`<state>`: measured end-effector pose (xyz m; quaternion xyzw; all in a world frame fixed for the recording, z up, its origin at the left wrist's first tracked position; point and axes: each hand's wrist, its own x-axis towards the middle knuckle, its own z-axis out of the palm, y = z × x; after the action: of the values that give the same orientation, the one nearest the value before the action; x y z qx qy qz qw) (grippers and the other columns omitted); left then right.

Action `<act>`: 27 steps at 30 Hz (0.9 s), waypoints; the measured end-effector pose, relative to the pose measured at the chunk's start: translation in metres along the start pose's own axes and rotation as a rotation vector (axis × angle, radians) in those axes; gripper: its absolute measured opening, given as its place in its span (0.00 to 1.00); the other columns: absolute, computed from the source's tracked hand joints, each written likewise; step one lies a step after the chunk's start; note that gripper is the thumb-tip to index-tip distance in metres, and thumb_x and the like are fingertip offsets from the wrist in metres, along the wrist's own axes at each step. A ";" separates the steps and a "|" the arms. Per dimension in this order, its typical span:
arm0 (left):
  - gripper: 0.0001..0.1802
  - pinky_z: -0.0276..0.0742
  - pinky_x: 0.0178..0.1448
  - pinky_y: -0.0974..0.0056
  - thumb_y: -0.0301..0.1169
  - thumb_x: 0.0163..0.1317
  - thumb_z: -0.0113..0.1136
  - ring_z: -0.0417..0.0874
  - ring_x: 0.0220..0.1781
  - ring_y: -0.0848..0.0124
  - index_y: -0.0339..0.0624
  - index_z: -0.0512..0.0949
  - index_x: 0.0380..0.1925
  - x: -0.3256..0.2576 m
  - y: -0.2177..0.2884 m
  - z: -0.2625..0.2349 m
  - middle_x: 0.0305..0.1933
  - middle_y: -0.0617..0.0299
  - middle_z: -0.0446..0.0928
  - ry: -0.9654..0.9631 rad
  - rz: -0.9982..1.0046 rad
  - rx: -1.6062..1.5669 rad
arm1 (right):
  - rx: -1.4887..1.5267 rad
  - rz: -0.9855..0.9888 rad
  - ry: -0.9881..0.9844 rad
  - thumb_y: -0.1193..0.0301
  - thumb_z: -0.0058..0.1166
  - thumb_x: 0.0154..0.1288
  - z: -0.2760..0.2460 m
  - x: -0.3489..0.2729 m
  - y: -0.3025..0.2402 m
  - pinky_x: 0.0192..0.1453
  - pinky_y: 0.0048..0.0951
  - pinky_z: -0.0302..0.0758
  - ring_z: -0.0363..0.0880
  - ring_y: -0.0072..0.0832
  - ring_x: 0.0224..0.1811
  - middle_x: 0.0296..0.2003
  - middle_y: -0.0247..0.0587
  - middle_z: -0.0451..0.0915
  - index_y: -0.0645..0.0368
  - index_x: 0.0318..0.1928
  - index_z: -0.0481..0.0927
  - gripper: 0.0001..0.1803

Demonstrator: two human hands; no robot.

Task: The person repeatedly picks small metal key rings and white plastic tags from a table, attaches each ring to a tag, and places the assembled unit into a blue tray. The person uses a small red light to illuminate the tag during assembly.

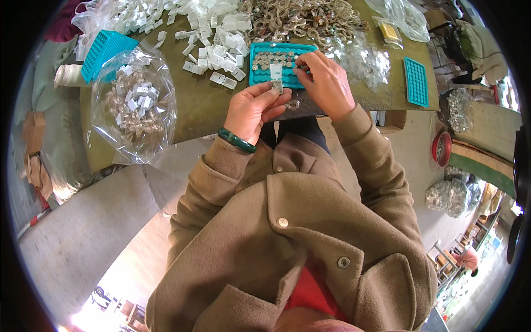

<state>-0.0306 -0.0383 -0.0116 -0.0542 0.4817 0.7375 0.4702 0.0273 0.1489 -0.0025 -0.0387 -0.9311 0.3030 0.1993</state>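
My left hand (251, 109) pinches a small white plastic case (276, 72) upright between thumb and fingers. The case hangs open, and a loop of clear wire (293, 104) dangles beside my fingertips. Behind it lies a teal tray (255, 77) with rows of round pockets, many filled with silver button cells (271, 57). Over the tray's right side, my right hand (327, 83) has thumb and fingertips drawn together; whatever is between them is too small to make out.
Loose white cases (213, 47) pile up at the back left, coiled wires (304, 19) behind the tray, clear plastic bits (362, 58) to its right. A bag of wired cases (135, 105) and stacked teal trays (105, 52) stand left; another teal tray (416, 82) lies near the right edge.
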 end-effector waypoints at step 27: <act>0.12 0.83 0.39 0.75 0.33 0.68 0.60 0.86 0.40 0.77 0.37 0.80 0.46 0.001 -0.003 0.000 0.42 0.58 0.85 0.028 0.004 0.059 | 0.072 0.086 0.228 0.74 0.58 0.63 0.004 0.007 0.019 0.35 0.36 0.76 0.81 0.42 0.31 0.32 0.43 0.80 0.56 0.40 0.85 0.06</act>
<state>-0.0291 -0.0372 -0.0146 -0.0496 0.5098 0.7229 0.4636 0.0182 0.1641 -0.0138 -0.1057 -0.8884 0.3381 0.2921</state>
